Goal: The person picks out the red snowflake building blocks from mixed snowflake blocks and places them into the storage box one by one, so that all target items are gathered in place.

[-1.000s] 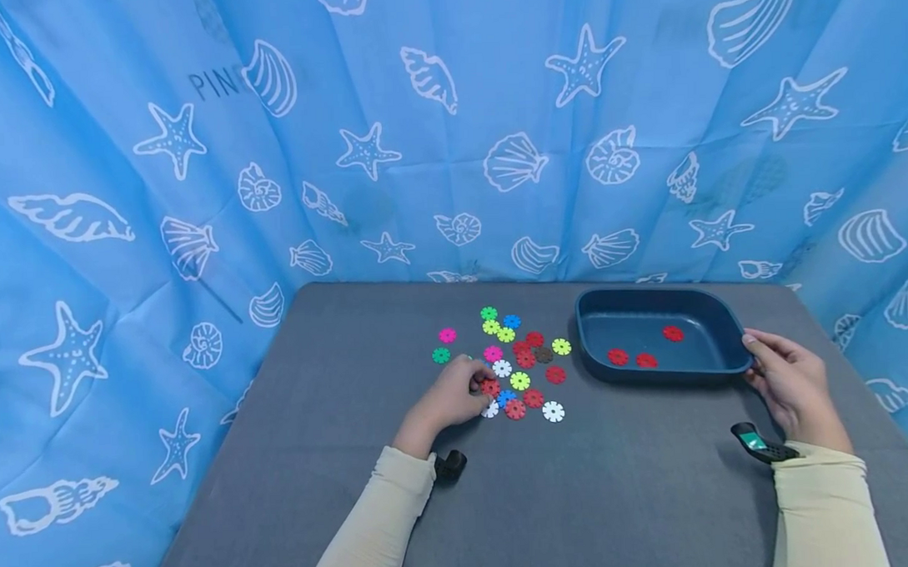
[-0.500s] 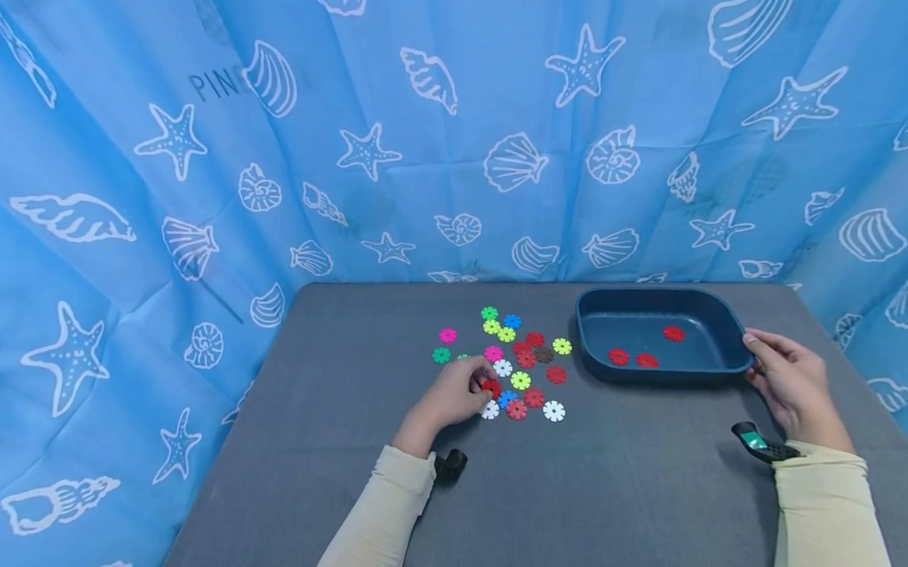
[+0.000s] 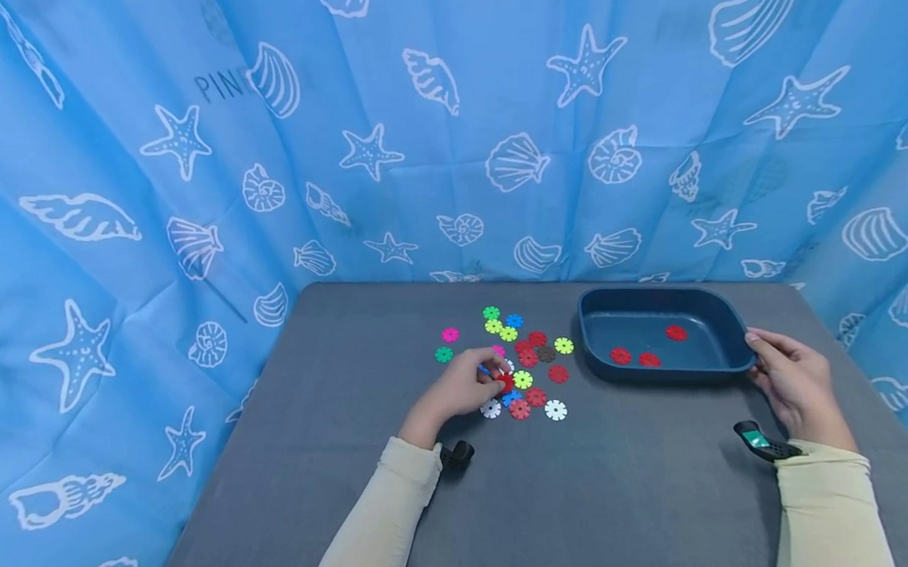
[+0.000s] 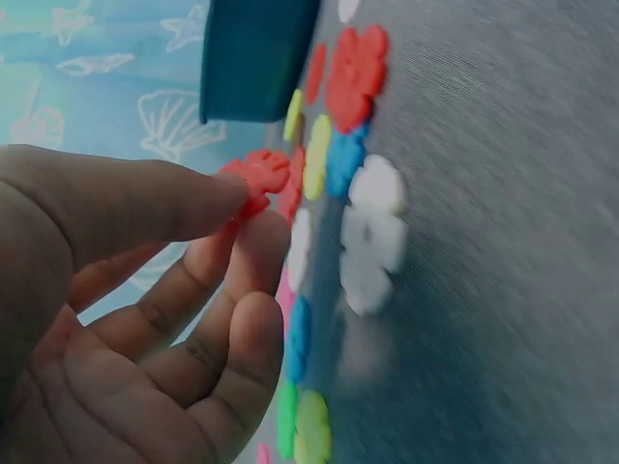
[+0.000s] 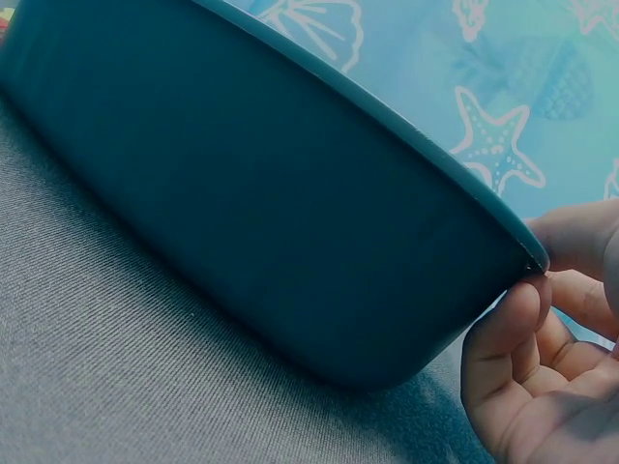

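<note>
The left wrist view shows the left hand (image 4: 145,329) pinching a small red flower piece (image 4: 266,176) between its thumb and a finger. The other fingers are softly bent. The red piece is up off the table (image 3: 581,496), over the other flower pieces.

From the head view, those pieces lie flat in a loose bunch. A yellow piece (image 3: 522,379) is just beside the pinching fingers. Two white pieces lie nearest the person, one of them (image 3: 555,410) over to the right. A brown piece (image 3: 546,354) is close to some more red ones. At the far end are a blue piece (image 3: 514,321) and a bright green piece (image 3: 491,313). A pink piece (image 3: 450,334) and a dark green piece (image 3: 444,355) sit off to the left.

The right hand (image 3: 795,380) grips the right end of a dark blue tray (image 3: 660,376), with the thumb at the rim. Three red pieces lie inside the tray, and one (image 3: 677,332) is farther back than the other two. Behind the table hangs a blue curtain (image 3: 450,183) with white shells and sea stars.
</note>
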The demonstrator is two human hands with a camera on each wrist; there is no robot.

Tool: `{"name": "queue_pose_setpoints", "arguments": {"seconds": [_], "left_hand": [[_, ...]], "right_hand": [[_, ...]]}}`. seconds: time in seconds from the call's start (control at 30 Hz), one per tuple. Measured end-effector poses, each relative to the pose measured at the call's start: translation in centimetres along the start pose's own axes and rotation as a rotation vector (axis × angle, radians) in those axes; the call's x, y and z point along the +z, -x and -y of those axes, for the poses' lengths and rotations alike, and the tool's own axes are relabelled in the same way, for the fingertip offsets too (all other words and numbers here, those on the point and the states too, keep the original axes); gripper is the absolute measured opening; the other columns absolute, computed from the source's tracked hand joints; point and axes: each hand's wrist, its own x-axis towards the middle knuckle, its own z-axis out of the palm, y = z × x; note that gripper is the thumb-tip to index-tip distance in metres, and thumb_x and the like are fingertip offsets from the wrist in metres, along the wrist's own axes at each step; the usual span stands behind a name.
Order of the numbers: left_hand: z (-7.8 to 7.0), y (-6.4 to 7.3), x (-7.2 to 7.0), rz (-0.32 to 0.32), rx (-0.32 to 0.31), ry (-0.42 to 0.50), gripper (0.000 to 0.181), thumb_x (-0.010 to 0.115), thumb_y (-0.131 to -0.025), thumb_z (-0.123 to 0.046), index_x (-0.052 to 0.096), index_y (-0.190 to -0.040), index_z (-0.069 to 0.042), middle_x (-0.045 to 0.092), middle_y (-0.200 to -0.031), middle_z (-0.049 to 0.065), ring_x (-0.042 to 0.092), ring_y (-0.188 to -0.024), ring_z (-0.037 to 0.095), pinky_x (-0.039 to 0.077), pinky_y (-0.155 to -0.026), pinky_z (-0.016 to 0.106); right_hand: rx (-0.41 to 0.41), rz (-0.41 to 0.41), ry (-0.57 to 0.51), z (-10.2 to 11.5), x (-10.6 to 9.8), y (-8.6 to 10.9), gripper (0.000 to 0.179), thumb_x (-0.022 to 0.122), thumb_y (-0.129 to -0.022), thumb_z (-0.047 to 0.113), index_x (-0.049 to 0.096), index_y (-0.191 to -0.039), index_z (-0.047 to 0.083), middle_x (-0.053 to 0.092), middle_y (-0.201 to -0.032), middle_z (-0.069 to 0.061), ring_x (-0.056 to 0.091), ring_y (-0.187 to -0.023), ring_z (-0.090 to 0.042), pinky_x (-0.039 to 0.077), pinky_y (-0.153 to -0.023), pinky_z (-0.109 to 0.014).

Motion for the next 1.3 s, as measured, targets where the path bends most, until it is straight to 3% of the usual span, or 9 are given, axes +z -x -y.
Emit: {"name": "queue_pose_setpoints", "arguments": {"seconds": [0.13,0.33,0.43,0.53,0.7,0.9,1.1,1.3], "left_hand": [[-0.6,-0.7,0.1,-0.006,0.039,0.085,0.017,0.073,-0.1,-0.013,0.073,-0.117,-0.014,0.069,-0.107,0.0,0.067,-0.088,0.017,0.058,-0.08,0.028],[-1.8,-2.1,1.2,-0.033,0.075,0.3,0.022,0.073,-0.1,-0.013,0.073,-0.121,-0.009,0.07,-0.113,0.006,0.072,-0.097,0.035,0.062,-0.082,0.037],[-2.6,-3.0,2.0,-0.039,0.074,0.386,0.022,0.074,-0.1,-0.012,0.072,-0.122,-0.009,0.069,-0.114,0.007,0.073,-0.102,0.041,0.062,-0.09,0.048],[-3.4,-4.0,2.8,-0.067,0.047,0.432,0.022,0.074,-0.1,-0.014,0.072,-0.121,-0.012,0.068,-0.113,0.005,0.074,-0.102,0.036,0.062,-0.094,0.05],[-4.6,-5.5,4.1,-0.119,0.019,0.469,0.018,0.075,-0.1,-0.017,0.073,-0.118,-0.016,0.068,-0.11,-0.001,0.072,-0.096,0.019,0.062,-0.09,0.039],[-5.9,-7.1,5.4,-0.129,0.03,0.503,0.016,0.075,-0.099,-0.014,0.074,-0.115,-0.014,0.069,-0.104,-0.002,0.074,-0.102,0.034,0.063,-0.089,0.039],[-7.2,-8.0,6.3,-0.143,-0.016,0.495,0.013,0.078,-0.099,-0.017,0.075,-0.112,-0.018,0.072,-0.099,-0.005,0.074,-0.09,0.011,0.06,-0.083,0.029],[-8.1,-8.5,6.6,-0.144,-0.028,0.46,0.012,0.079,-0.098,-0.021,0.074,-0.11,-0.021,0.071,-0.098,-0.006,0.07,-0.089,0.007,0.058,-0.08,0.027]], "right_hand": [[0.011,-0.003,0.011,-0.1,-0.1,0.0,0.021,0.081,-0.094,0.034,0.077,-0.114,0.027,0.067,-0.107,0.014,0.062,-0.087,-0.005,0.056,-0.065,-0.022],[0.005,-0.003,0.005,-0.4,0.0,0.0,0.02,0.082,-0.094,0.033,0.077,-0.112,0.027,0.067,-0.107,0.013,0.062,-0.087,-0.006,0.056,-0.065,-0.022],[0.004,-0.007,0.0,-0.5,0.0,0.0,0.02,0.082,-0.093,0.033,0.077,-0.111,0.027,0.068,-0.105,0.014,0.063,-0.086,-0.006,0.056,-0.064,-0.023],[0.005,-0.008,0.003,-0.5,-0.1,-0.1,0.02,0.082,-0.093,0.033,0.077,-0.111,0.027,0.068,-0.105,0.014,0.062,-0.086,-0.006,0.056,-0.064,-0.022],[0.009,-0.008,0.005,-0.4,-0.1,0.0,0.019,0.082,-0.094,0.033,0.077,-0.111,0.027,0.067,-0.107,0.014,0.062,-0.087,-0.005,0.056,-0.065,-0.022],[0.009,-0.012,-0.017,-0.3,-0.2,0.2,0.018,0.081,-0.095,0.031,0.077,-0.112,0.026,0.069,-0.103,0.014,0.064,-0.086,-0.005,0.056,-0.064,-0.023],[0.008,-0.017,-0.014,-0.3,-0.2,0.1,0.019,0.082,-0.094,0.031,0.077,-0.112,0.026,0.069,-0.103,0.014,0.064,-0.086,-0.005,0.056,-0.064,-0.022],[0.009,-0.02,0.006,0.0,0.0,0.0,0.018,0.082,-0.094,0.033,0.077,-0.111,0.027,0.068,-0.104,0.014,0.063,-0.085,-0.005,0.056,-0.064,-0.022]]}}
